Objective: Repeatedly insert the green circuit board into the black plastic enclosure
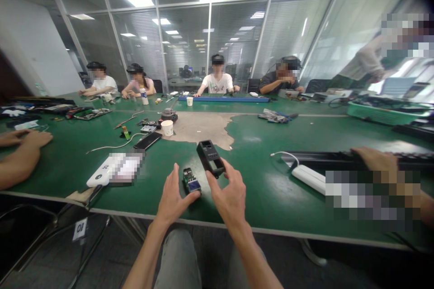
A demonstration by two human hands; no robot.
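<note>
My right hand (231, 193) grips a black plastic housing (207, 156) by its near end, thumb on one side and fingers on the other. The housing is tilted above the table and has rectangular cut-outs in its face. Just left of it, a small electronic device (190, 180) lies on the green tabletop, its circuit board exposed and a small screen at the near end. Around its left side my left hand (172, 201) is open, fingers stretched forward. Its thumb reaches the device's near edge; whether it presses on it I cannot tell.
A phone (148, 141), a white power bank (106, 169) and a paper cup (167, 128) lie or stand ahead on the left. To the right are a white power strip (310, 179) and a co-worker's hand (378, 162). Gloves (274, 116) lie farther off; several people sit opposite.
</note>
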